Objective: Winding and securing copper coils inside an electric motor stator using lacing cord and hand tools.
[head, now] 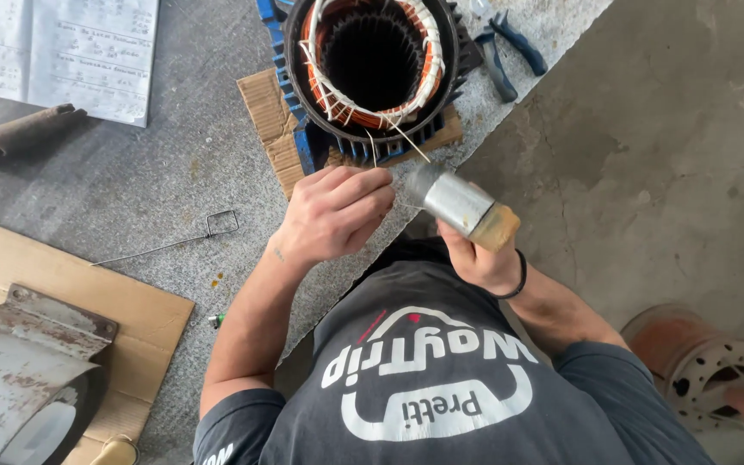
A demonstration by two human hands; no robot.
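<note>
A blue motor housing (303,138) with copper windings (372,110) bound in white cord stands on a piece of cardboard (270,120) at the top centre. My left hand (333,211) is closed just below it, pinching a thin white cord (408,139) that runs up to the winding. My right hand (484,258) grips a paintbrush (467,208) with a metal ferrule and wooden handle, its bristle end blurred near the left hand's fingertips.
Blue-handled pliers (505,53) lie right of the motor. A bent wire hook (174,243) rests on the stone slab. A paper sheet (62,52), a dark handle (15,136), a rusty metal part (27,362) on cardboard, and a rusty motor end cover (699,366) surround me.
</note>
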